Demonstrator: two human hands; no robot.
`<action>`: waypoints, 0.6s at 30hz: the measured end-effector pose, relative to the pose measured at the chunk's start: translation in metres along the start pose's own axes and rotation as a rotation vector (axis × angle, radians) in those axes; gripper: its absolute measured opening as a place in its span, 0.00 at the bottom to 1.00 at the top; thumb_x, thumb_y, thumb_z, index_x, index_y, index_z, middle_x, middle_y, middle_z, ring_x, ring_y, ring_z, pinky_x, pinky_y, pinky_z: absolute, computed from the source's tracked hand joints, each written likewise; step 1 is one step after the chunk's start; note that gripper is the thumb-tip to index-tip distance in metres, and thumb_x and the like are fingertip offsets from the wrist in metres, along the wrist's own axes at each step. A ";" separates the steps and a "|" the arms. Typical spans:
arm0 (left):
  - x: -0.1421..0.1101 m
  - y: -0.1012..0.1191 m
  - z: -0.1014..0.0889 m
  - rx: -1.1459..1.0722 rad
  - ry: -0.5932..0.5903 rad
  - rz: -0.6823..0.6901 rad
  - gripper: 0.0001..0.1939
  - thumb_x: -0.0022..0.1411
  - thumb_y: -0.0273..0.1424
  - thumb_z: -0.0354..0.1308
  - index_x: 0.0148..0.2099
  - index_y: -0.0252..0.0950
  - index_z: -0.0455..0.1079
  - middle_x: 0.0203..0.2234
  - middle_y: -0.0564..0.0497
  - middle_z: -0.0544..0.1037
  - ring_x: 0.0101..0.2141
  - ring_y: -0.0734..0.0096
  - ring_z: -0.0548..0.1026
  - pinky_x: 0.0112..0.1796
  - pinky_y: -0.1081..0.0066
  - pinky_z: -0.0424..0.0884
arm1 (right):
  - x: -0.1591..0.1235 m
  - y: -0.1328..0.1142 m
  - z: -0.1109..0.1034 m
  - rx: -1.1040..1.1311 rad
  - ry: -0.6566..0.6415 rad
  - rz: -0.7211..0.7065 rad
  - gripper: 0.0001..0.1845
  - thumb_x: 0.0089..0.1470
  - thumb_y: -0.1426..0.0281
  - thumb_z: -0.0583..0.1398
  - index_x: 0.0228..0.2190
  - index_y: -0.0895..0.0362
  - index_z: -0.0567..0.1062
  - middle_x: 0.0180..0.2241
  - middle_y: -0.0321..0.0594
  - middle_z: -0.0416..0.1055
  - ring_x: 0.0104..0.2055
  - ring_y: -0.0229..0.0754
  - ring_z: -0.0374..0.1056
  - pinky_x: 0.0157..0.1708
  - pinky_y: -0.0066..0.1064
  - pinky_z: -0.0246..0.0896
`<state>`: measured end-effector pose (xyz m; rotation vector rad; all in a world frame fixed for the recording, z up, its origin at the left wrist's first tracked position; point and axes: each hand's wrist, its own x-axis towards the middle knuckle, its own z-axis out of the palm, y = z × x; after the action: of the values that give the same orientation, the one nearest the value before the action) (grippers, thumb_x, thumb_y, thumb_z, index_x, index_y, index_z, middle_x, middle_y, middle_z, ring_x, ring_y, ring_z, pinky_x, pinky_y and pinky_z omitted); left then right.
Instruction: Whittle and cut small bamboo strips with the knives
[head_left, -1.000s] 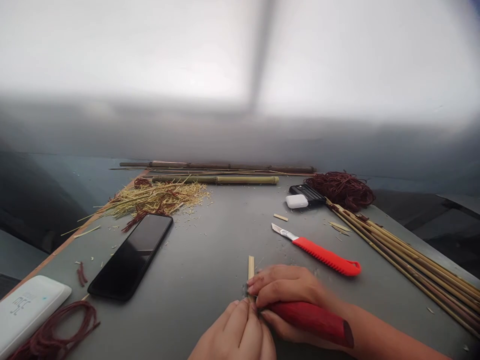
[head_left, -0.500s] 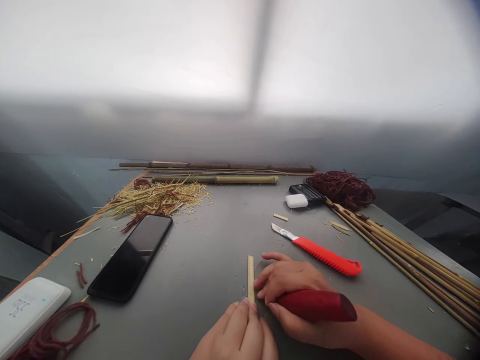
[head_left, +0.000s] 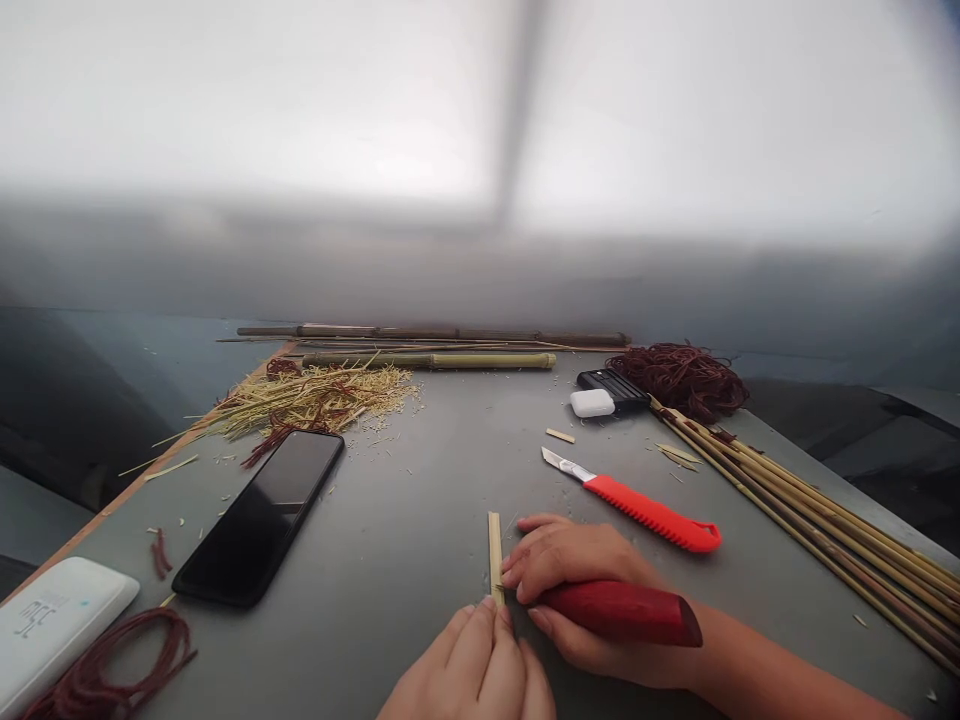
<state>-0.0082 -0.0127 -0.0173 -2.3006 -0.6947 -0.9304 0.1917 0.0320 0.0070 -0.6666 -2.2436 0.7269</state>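
Observation:
My left hand, at the bottom middle, pinches the near end of a narrow flat bamboo strip on the grey table. My right hand is wrapped round the dark red handle of a knife whose blade is mostly hidden under my fingers. Its tip seems to meet the right edge of the strip, just ahead of my left fingertips. Beyond my right hand lies a red-handled craft knife, its blade pointing left. A short bamboo piece rests near that blade.
A black phone, a white power bank and a brown cord coil lie left. Bamboo shavings and bamboo poles are farther back. To the right are bamboo sticks, a white case and brown cords.
My right hand and the red-handled knife have shifted slightly left, onto the strip. The strip's far end has moved a little left. My left hand keeps its hold.

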 end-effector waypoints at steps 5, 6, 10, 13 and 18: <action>0.000 0.001 0.000 0.009 -0.001 0.003 0.17 0.64 0.12 0.46 0.36 0.33 0.73 0.27 0.53 0.83 0.28 0.71 0.82 0.30 0.75 0.78 | -0.002 0.004 0.000 0.044 -0.029 0.038 0.09 0.51 0.76 0.62 0.35 0.52 0.76 0.36 0.34 0.82 0.41 0.37 0.78 0.58 0.33 0.61; 0.000 0.002 0.000 0.009 -0.002 0.003 0.17 0.65 0.13 0.45 0.36 0.33 0.73 0.27 0.53 0.83 0.28 0.70 0.82 0.31 0.75 0.78 | -0.003 0.005 0.000 0.042 -0.029 0.039 0.08 0.51 0.75 0.63 0.35 0.52 0.76 0.37 0.34 0.82 0.41 0.38 0.78 0.59 0.34 0.60; 0.000 0.002 0.000 0.017 -0.025 0.001 0.17 0.65 0.13 0.45 0.37 0.33 0.73 0.28 0.52 0.83 0.30 0.70 0.82 0.33 0.75 0.78 | -0.002 0.007 0.000 0.034 -0.058 0.044 0.07 0.52 0.73 0.64 0.35 0.52 0.77 0.38 0.35 0.82 0.43 0.38 0.78 0.60 0.33 0.58; 0.000 0.001 0.000 0.016 -0.016 0.006 0.17 0.64 0.13 0.46 0.37 0.33 0.73 0.27 0.53 0.83 0.29 0.70 0.82 0.32 0.75 0.78 | -0.002 0.008 -0.001 0.037 -0.086 0.020 0.09 0.52 0.73 0.64 0.37 0.52 0.78 0.40 0.35 0.81 0.46 0.39 0.77 0.60 0.33 0.57; 0.000 0.000 0.000 0.012 -0.003 -0.011 0.17 0.63 0.12 0.47 0.36 0.33 0.74 0.27 0.53 0.83 0.28 0.70 0.81 0.31 0.75 0.78 | -0.002 0.010 -0.002 0.080 -0.023 0.003 0.09 0.53 0.76 0.62 0.36 0.53 0.78 0.36 0.37 0.82 0.47 0.41 0.76 0.53 0.31 0.65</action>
<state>-0.0081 -0.0125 -0.0171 -2.2903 -0.7132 -0.9258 0.1970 0.0381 0.0006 -0.6252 -2.2222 0.8252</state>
